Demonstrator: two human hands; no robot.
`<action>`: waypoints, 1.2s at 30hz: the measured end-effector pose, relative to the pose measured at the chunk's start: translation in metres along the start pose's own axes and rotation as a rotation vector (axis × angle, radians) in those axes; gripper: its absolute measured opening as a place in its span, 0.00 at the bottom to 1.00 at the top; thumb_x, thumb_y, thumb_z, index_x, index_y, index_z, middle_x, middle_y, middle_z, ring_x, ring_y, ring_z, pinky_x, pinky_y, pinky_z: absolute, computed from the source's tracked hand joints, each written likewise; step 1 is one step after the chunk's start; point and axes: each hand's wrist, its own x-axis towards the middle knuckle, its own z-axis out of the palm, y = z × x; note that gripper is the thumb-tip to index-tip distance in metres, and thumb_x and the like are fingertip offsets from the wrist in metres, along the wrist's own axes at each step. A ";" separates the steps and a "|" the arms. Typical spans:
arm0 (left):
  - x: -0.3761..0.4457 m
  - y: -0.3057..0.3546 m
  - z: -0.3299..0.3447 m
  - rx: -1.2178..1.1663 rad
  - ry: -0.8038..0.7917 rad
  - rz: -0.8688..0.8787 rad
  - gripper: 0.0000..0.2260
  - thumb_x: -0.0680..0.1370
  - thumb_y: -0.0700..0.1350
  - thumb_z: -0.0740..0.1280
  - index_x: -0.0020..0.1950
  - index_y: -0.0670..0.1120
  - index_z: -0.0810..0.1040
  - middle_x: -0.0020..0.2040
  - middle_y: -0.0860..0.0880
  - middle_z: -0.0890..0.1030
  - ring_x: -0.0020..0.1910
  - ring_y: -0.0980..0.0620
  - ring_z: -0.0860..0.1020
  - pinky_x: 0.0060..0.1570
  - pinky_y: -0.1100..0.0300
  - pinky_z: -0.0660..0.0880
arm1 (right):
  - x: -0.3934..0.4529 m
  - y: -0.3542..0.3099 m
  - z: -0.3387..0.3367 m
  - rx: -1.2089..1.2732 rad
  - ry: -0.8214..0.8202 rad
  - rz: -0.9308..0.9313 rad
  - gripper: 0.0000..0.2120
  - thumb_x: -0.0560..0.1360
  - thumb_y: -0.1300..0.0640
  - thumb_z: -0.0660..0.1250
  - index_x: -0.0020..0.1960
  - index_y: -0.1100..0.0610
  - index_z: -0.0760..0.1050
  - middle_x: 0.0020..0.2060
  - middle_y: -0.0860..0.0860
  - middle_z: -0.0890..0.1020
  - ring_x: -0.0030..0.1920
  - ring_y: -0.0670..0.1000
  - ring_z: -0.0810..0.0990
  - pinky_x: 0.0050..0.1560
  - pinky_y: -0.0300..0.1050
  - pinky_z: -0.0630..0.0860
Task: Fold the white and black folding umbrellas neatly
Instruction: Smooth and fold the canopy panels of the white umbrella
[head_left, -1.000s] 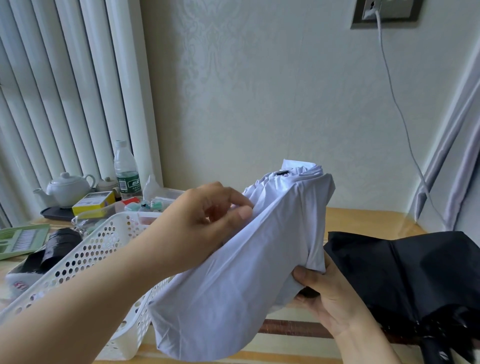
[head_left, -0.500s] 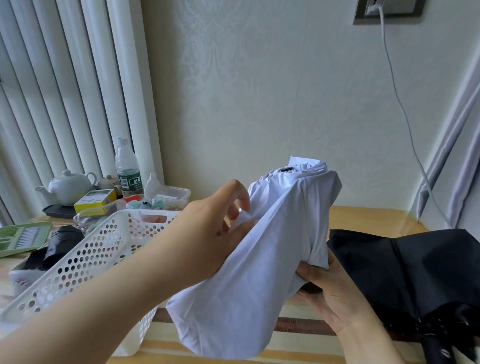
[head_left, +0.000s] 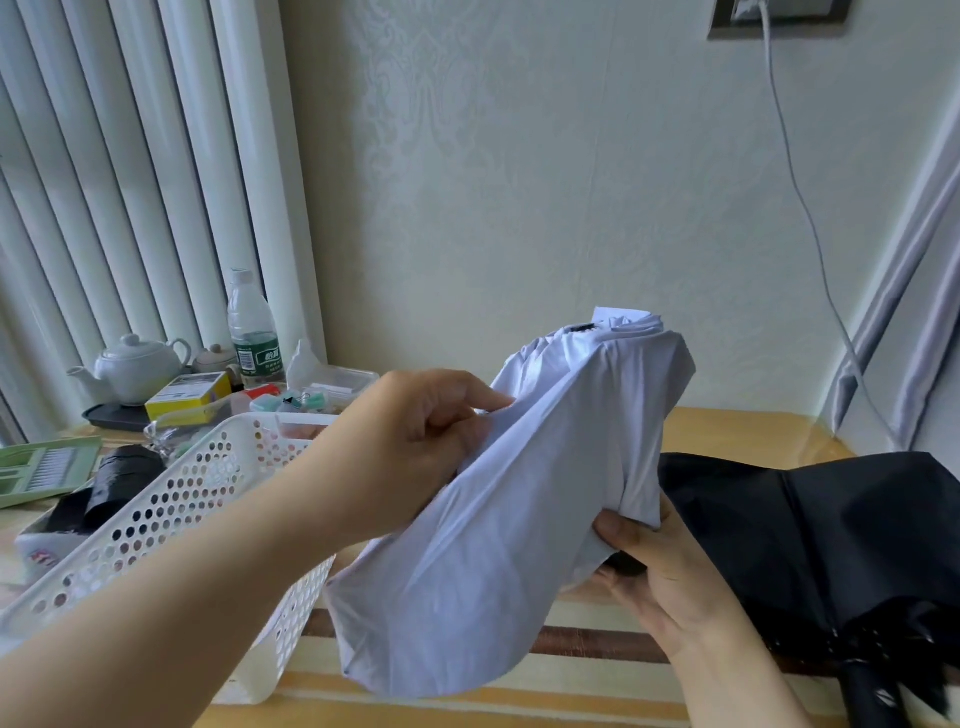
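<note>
White umbrella (head_left: 498, 519) canopy hides handle; black umbrella (head_left: 810, 540) cut off right.

basket (head_left: 171, 499) crowds the left; black umbrella (head_left: 810, 530) blocks right.

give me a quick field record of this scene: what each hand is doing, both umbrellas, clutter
left hand: pinching a fold of the white fabric folding umbrella
right hand: gripping the white umbrella from below
white umbrella: held in the air, canopy loose, not yet wrapped
black fabric folding umbrella: lying on the wooden table, right side, untouched
left clutter: white perforated plastic basket, white ceramic teapot, clear plastic water bottle
</note>
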 end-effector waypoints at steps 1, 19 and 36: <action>0.000 0.000 -0.001 -0.035 0.005 -0.020 0.07 0.79 0.42 0.64 0.52 0.51 0.80 0.36 0.48 0.84 0.34 0.51 0.76 0.39 0.50 0.75 | 0.000 0.000 0.000 -0.010 0.007 0.001 0.31 0.44 0.52 0.86 0.46 0.51 0.84 0.44 0.56 0.85 0.44 0.55 0.84 0.38 0.47 0.81; -0.062 -0.036 -0.005 -0.518 0.018 -0.388 0.21 0.69 0.62 0.70 0.58 0.56 0.76 0.47 0.47 0.80 0.44 0.48 0.81 0.45 0.51 0.80 | -0.003 -0.013 -0.015 0.025 0.110 -0.133 0.23 0.48 0.58 0.82 0.43 0.49 0.82 0.38 0.49 0.81 0.33 0.46 0.78 0.24 0.37 0.69; -0.049 -0.027 0.014 -1.476 0.288 -0.520 0.45 0.44 0.37 0.84 0.59 0.42 0.72 0.51 0.39 0.78 0.42 0.44 0.82 0.41 0.50 0.81 | -0.001 -0.011 -0.021 -0.032 0.139 -0.130 0.16 0.61 0.65 0.70 0.46 0.50 0.80 0.38 0.49 0.81 0.33 0.46 0.78 0.24 0.37 0.69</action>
